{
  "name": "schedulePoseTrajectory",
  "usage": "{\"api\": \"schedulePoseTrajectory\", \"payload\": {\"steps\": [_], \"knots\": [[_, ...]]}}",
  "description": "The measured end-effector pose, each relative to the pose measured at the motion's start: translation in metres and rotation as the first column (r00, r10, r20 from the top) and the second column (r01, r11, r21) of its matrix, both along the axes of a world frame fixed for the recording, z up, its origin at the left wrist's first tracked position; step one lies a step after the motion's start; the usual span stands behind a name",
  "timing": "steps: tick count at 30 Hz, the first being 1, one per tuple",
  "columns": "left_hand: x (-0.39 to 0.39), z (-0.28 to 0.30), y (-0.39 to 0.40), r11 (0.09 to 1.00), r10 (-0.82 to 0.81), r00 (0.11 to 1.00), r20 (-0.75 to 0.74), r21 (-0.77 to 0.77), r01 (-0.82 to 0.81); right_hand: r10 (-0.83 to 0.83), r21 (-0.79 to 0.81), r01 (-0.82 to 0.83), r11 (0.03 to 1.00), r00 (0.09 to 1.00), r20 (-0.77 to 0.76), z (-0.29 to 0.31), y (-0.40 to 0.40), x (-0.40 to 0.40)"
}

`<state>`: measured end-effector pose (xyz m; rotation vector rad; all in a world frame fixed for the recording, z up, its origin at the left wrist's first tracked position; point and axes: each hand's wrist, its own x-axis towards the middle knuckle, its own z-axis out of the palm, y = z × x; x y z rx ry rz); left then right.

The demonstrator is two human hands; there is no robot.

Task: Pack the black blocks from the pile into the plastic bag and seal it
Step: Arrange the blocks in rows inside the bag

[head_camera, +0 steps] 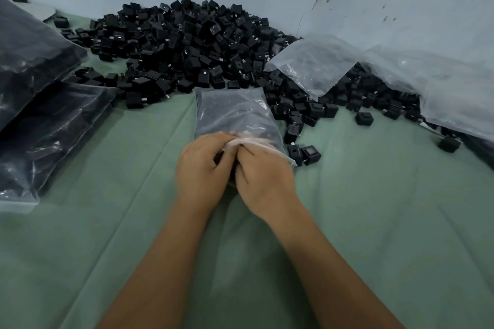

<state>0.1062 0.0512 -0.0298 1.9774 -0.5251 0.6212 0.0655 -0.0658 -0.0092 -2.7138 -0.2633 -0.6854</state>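
A clear plastic bag [235, 112] filled with black blocks lies on the green cloth in front of me, its mouth toward me. My left hand [203, 168] and my right hand [264, 176] sit side by side at that mouth, fingers curled, pinching the bunched plastic of the opening. A large pile of black blocks [181, 43] spreads behind the bag against the wall. What lies under my fingers is hidden.
Filled dark bags [45, 120] are stacked at the left. Empty clear bags [318, 64] lie over the pile's right side, more at the far right [454, 88]. Loose blocks [307, 153] sit just right of my hands. Green cloth [387, 208] covers the surface.
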Motion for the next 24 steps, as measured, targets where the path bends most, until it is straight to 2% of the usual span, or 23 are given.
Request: {"api": "schedulePoseTrajectory", "payload": {"steps": [2,3,5,7,8,10,13,15,21,23,24], "knots": [[0.001,-0.003,0.000,0.999,0.023,0.998,-0.057,0.050,-0.020,-0.014,-0.010,0.018,1.000,0.954,0.298,-0.003,-0.010,-0.013],[0.001,-0.004,0.000,0.996,0.048,0.995,-0.085,0.083,-0.041,-0.049,0.008,0.049,0.999,0.919,0.391,-0.006,-0.016,-0.017],[0.001,-0.005,0.000,0.988,0.088,0.989,-0.119,0.137,-0.071,-0.218,0.202,0.142,0.969,0.878,0.427,-0.008,-0.029,-0.020],[0.001,-0.006,0.001,0.983,0.095,0.988,-0.125,0.169,-0.073,-0.451,0.454,0.285,0.844,0.834,0.317,-0.010,-0.043,-0.020],[0.001,-0.006,0.001,0.982,0.092,0.988,-0.126,0.176,-0.069,-0.533,0.509,0.367,0.779,0.815,0.227,-0.011,-0.050,-0.018],[0.002,-0.006,0.001,0.982,0.087,0.988,-0.131,0.181,-0.062,-0.587,0.494,0.511,0.703,0.810,-0.001,-0.015,-0.063,-0.015],[0.002,-0.006,0.002,0.980,0.086,0.987,-0.136,0.187,-0.060,-0.529,0.372,0.596,0.712,0.803,-0.275,-0.019,-0.073,-0.011],[0.001,-0.006,0.002,0.981,0.086,0.987,-0.138,0.184,-0.060,-0.542,0.344,0.611,0.713,0.791,-0.283,-0.022,-0.073,-0.011],[0.001,-0.005,0.002,0.981,0.077,0.988,-0.131,0.186,-0.052,-0.630,0.592,0.592,0.546,0.756,-0.175,-0.023,-0.073,-0.014],[0.003,-0.007,0.002,0.979,0.086,0.988,-0.130,0.196,-0.059,-0.647,0.665,0.527,0.530,0.758,-0.085,-0.019,-0.069,-0.016],[0.003,-0.007,0.002,0.977,0.092,0.987,-0.130,0.202,-0.065,-0.633,0.698,0.456,0.553,0.774,-0.005,-0.016,-0.065,-0.017]]}}
